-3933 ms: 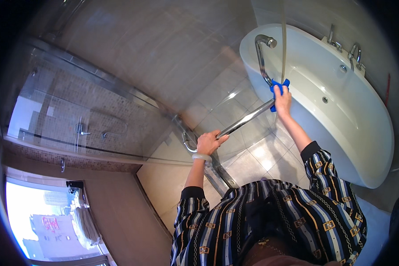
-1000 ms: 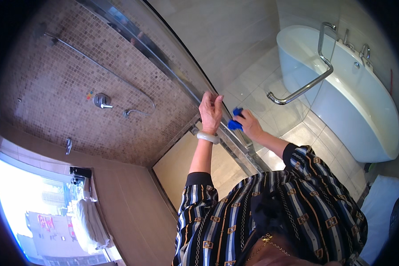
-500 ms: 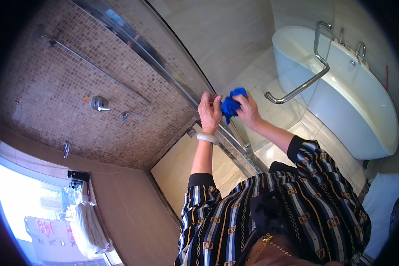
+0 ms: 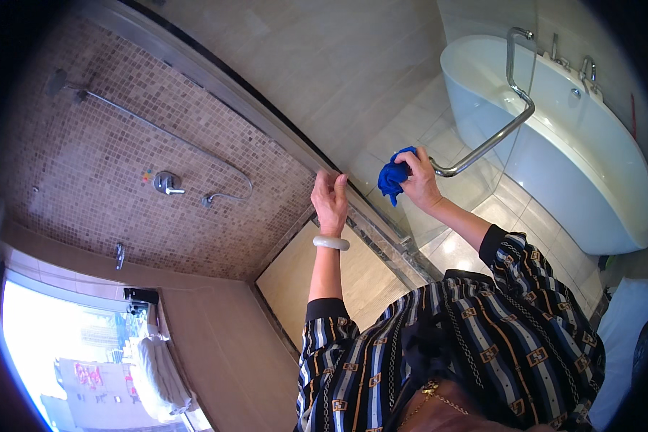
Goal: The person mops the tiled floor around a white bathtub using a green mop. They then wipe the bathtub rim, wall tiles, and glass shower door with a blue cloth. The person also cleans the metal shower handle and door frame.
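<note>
My right hand point(image 4: 422, 181) is closed around a crumpled blue cloth point(image 4: 394, 177), in front of the clear glass panel. Just beside its fingers is the lower end of a bent chrome handle point(image 4: 493, 140); whether they touch is unclear. My left hand point(image 4: 330, 204), with a pale bangle point(image 4: 331, 243) at the wrist, is raised to the left of the cloth, close to the shower's metal frame point(image 4: 277, 133). Its thumb stands apart from the half-curled fingers, and nothing shows between them. I cannot tell whether it touches the frame.
A white bathtub point(image 4: 554, 151) with chrome taps stands at the right. On the left, a mosaic-tiled wall point(image 4: 122, 173) carries a shower mixer point(image 4: 167, 183) and hose. Below it, a bright window point(image 4: 57, 338) has white towels point(image 4: 158, 374) beside it. A stone threshold point(image 4: 381, 234) edges the shower floor.
My right hand has moved right with the blue cloth, away from my left hand and nearer the chrome handle. My left hand has dropped slightly, and the gap between both hands is wider.
</note>
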Motion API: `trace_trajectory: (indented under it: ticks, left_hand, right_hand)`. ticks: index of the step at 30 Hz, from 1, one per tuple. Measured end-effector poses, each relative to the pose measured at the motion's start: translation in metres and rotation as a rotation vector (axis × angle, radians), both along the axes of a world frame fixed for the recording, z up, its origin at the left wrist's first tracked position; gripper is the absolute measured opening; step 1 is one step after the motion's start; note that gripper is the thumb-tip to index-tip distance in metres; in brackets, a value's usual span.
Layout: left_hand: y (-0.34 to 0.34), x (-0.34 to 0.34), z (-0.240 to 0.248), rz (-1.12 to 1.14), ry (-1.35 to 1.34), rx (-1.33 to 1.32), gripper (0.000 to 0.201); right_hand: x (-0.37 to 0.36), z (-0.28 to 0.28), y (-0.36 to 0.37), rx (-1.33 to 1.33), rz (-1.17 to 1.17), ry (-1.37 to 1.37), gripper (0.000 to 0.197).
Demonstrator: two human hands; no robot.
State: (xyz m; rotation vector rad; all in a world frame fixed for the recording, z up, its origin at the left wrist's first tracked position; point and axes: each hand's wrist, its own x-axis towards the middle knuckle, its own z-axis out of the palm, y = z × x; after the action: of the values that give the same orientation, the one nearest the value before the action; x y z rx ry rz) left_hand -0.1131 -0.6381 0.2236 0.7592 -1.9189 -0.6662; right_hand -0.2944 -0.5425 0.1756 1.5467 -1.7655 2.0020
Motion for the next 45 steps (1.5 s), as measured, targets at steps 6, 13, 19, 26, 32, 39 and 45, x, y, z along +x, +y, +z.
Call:
trace_trajectory:
  ticks: [6,13,19,26,32,39,45]
  left_hand:
    - [0.0,0.012,0.0,0.033,-0.028,0.006,0.027]
    - [-0.003,0.014,-0.005,-0.014,0.022,0.039,0.025]
    - [0.001,0.017,-0.006,-0.039,0.018,0.032,0.023]
    - [0.017,-0.023,-0.003,-0.133,0.009,-0.077,0.02]
    - [-0.013,-0.004,-0.001,-0.366,0.039,-0.136,0.017]
    - [-0.015,-0.012,0.002,-0.538,0.113,-0.091,0.015]
    - [-0.02,-0.002,0.001,-0.634,0.133,0.014,0.013]
  right_hand:
    - [0.013,-0.069,0.007,0.153,0.027,-0.046,0.032]
    - [0.008,-0.094,-0.001,0.38,-0.156,-0.202,0.039]
    - [0.004,-0.012,0.007,0.09,-0.146,-0.078,0.046]
    - [0.021,-0.116,0.018,0.27,-0.189,-0.603,0.044]
    - [0.013,-0.126,-0.016,0.417,-0.186,-1.499,0.031]
    - [0.067,-0.033,-0.037,0.017,-0.759,-0.498,0.046]
    - [0.163,-0.046,-0.023,0.119,-0.58,-0.006,0.055]
